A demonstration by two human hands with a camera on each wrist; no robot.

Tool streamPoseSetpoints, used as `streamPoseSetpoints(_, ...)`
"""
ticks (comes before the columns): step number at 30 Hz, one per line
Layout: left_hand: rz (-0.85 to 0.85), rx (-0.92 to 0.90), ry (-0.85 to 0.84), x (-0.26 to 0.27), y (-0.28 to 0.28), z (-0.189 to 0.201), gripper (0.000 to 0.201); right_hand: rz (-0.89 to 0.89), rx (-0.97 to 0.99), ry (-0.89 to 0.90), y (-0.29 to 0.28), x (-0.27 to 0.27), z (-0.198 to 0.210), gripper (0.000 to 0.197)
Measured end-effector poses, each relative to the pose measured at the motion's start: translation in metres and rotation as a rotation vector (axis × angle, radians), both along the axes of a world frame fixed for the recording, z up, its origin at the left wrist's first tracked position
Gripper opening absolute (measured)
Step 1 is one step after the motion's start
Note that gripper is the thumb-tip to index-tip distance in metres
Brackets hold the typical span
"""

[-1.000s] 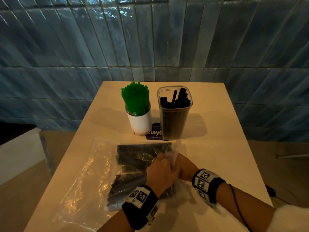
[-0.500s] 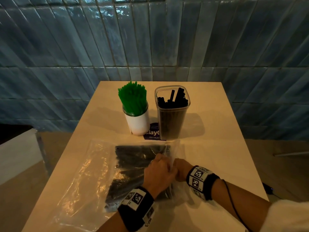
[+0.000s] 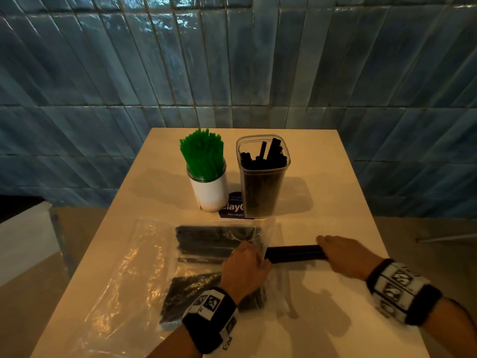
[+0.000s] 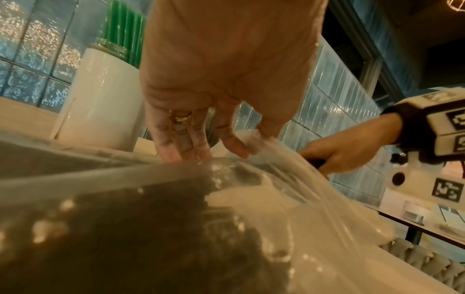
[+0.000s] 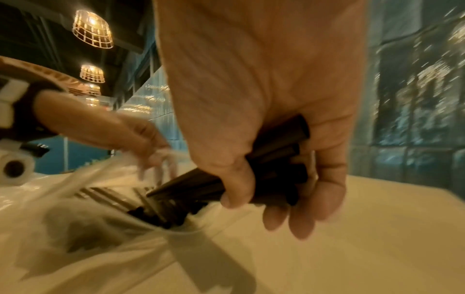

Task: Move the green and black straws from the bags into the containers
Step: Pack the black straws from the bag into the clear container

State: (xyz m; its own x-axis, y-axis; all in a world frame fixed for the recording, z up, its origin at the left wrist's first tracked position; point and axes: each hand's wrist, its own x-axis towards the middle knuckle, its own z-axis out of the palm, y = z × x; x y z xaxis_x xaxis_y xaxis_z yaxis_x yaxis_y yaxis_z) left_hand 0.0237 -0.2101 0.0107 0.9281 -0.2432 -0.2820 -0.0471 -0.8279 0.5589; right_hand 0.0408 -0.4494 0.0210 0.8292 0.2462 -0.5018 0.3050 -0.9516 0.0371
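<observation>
Right hand (image 3: 346, 257) gripping a bundle of black straws (image 3: 294, 253) half out of the bag; left hand (image 3: 245, 270) pinching the bag mouth.

From the head view I see the bundle lying level between both hands, above the bench (image 3: 335, 192). Right wrist view adds fingers curled round the straw ends; left wrist view shows thumb and forefinger nipping the clear bag (image 4: 289, 179), other fingers straight on it. Beyond: green straws (image 3: 202, 153) in a white jar (image 3: 211, 193), black ones in a clear container (image 3: 262, 187).
</observation>
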Motion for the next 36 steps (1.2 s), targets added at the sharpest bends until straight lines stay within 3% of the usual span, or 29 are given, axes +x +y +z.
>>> streamPoseSetpoints(3,0.002,-0.005,0.077,0.0,-0.003,-0.01,0.028,-0.123,-0.078,0.008,-0.041,-0.001,0.026,0.044)
streamPoseSetpoints(7,-0.01,-0.006,0.138,-0.002,-0.005,-0.02,0.041,-0.221,-0.153,-0.093,-0.068,0.001,0.065,0.028)
streamPoseSetpoints(11,0.076,-0.021,-0.239,0.004,-0.01,-0.022,0.094,-0.155,-0.19,-0.167,-0.04,-0.002,0.088,0.034)
streamPoseSetpoints(13,0.001,0.041,-0.452,0.012,-0.014,-0.018,0.096,-0.059,-0.181,-0.196,-0.013,-0.006,0.092,0.037)
streamPoseSetpoints(15,-0.068,0.09,-0.556,0.021,-0.017,-0.01,0.082,0.009,-0.104,-0.21,0.015,-0.009,0.094,0.038)
streamPoseSetpoints(18,-0.098,0.015,-0.415,0.029,-0.011,0.002,0.036,0.087,0.067,-0.262,0.04,-0.011,0.099,0.026)
streamPoseSetpoints(19,-0.084,-0.009,-0.363,0.03,-0.006,0.002,0.029,0.078,0.145,-0.252,0.042,-0.011,0.103,0.026)
streamPoseSetpoints(23,0.004,-0.109,-0.284,0.025,0.004,0.0,0.029,-0.086,0.627,-0.249,0.041,-0.007,0.114,0.056)
streamPoseSetpoints(26,0.014,-0.199,-0.233,0.019,-0.006,0.0,0.027,-0.178,0.987,-0.347,0.059,-0.013,0.106,0.04)
streamPoseSetpoints(29,-0.006,-0.306,-0.244,0.011,-0.02,0.001,0.025,-0.114,1.12,-0.442,0.081,-0.02,0.09,0.027)
streamPoseSetpoints(31,0.016,-0.372,-0.214,0.008,-0.023,0.001,0.024,-0.194,1.23,-0.513,0.082,-0.018,0.086,0.022)
streamPoseSetpoints(33,0.048,-0.417,-0.191,0.009,-0.022,0.001,0.03,-0.355,1.415,-0.497,0.079,-0.016,0.084,0.041)
streamPoseSetpoints(36,0.025,-0.514,-0.205,0.009,-0.022,0.007,0.031,-0.47,1.682,-0.308,0.083,-0.018,0.076,0.071)
